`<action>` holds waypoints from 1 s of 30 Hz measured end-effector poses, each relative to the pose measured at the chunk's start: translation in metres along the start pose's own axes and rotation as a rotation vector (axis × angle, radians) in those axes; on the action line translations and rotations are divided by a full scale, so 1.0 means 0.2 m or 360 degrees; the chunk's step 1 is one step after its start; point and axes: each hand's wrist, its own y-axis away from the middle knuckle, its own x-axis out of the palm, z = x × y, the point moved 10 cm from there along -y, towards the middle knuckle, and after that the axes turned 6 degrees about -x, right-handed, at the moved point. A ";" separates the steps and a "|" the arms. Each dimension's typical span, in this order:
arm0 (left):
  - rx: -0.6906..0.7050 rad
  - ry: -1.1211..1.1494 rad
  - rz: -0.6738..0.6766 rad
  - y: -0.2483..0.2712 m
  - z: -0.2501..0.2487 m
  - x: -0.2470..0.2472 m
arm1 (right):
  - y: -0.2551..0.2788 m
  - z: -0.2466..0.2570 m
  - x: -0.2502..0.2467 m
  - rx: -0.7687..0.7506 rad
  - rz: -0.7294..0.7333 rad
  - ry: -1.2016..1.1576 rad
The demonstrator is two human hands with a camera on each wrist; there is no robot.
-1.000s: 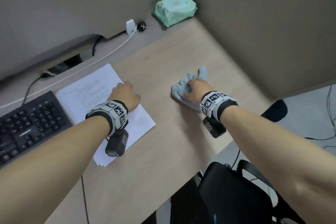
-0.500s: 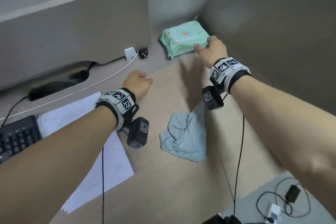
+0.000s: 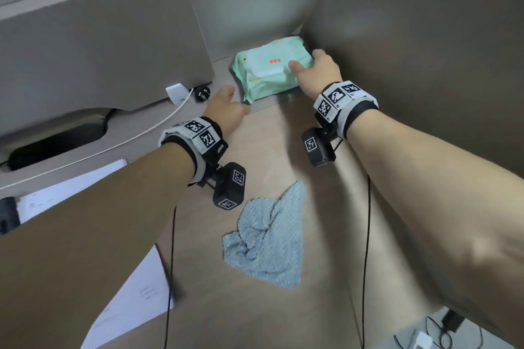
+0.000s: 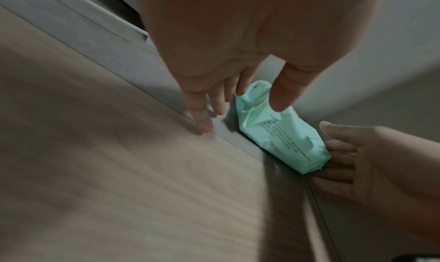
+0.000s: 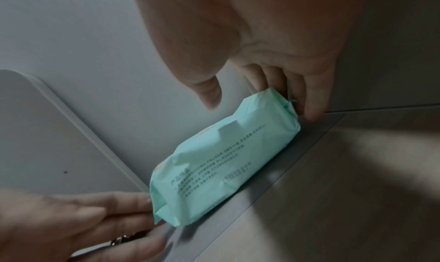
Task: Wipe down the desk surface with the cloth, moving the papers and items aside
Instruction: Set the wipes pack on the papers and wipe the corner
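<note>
A green wipes pack (image 3: pixel 269 71) (image 4: pixel 278 134) (image 5: pixel 226 157) lies in the desk's far corner. My right hand (image 3: pixel 304 61) (image 5: pixel 262 108) is at its right end, fingers (image 5: pixel 309 104) straight and touching that end, thumb over the top. My left hand (image 3: pixel 236 100) (image 4: pixel 238 113) reaches its left end with straight fingers (image 5: pixel 133 200), holding nothing. The light blue cloth (image 3: pixel 266 241) lies crumpled and loose on the wooden desk (image 3: pixel 283 320), between my forearms. White papers (image 3: pixel 136 297) lie at the left under my left arm.
A grey partition (image 3: pixel 99 37) stands at the back left, with a white charger (image 3: pixel 177 92), a black plug (image 3: pixel 202 93) and a cable at its foot. A side panel (image 3: pixel 425 51) closes the right. A keyboard corner (image 3: pixel 7 215) shows far left. Cables lie on the floor (image 3: pixel 442 331).
My right hand let go of the cloth and my left hand left the papers. Both reached forward to the wipes pack and now sit at its two ends.
</note>
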 end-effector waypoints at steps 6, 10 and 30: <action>-0.0037 0.0167 -0.0035 -0.02 -0.05 0.04 | 0.03 -0.08 0.04 0.0173 0.0016 -0.0142; -0.0120 0.0277 -0.0043 0.06 0.03 0.01 | 0.15 -0.09 0.08 0.0181 0.0063 -0.0059; -0.0056 0.0046 -0.0534 0.81 1.07 -1.29 | 1.28 0.86 1.12 -0.0388 0.0427 -0.0068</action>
